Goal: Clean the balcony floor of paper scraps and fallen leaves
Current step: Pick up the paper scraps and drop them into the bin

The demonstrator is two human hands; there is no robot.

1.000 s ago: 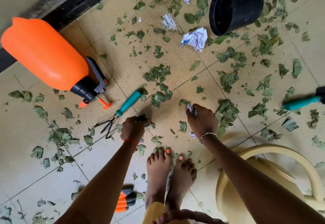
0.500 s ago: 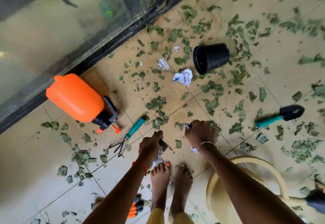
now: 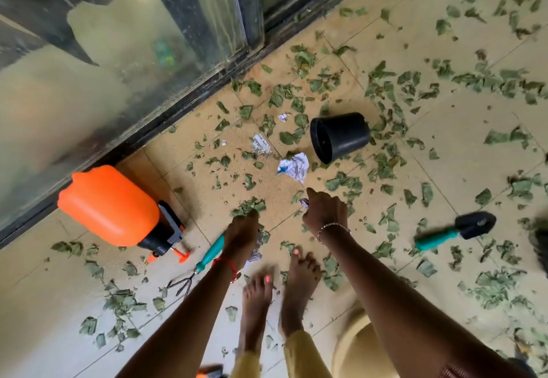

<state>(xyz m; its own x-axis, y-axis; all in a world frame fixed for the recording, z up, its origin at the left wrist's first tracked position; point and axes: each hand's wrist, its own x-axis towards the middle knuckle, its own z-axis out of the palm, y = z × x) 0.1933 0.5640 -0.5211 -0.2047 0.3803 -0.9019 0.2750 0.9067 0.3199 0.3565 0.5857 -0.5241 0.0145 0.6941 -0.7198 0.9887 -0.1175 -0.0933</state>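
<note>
Torn green leaves lie scattered over the beige tiled floor. A crumpled white paper ball and a flat printed scrap lie ahead of my hands. My left hand hangs closed around paper scraps that stick out below it, just short of a leaf pile. My right hand is closed on a small paper scrap at its fingertips, with the thumb raised.
A black plastic pot lies on its side. An orange sprayer rests by the glass door track. A teal hand rake, a teal trowel, a beige bucket and my bare feet are close by.
The view has risen away from the floor as I straighten up. Both hands have lifted off the tiles, carrying paper scraps, and more of the glass door shows.
</note>
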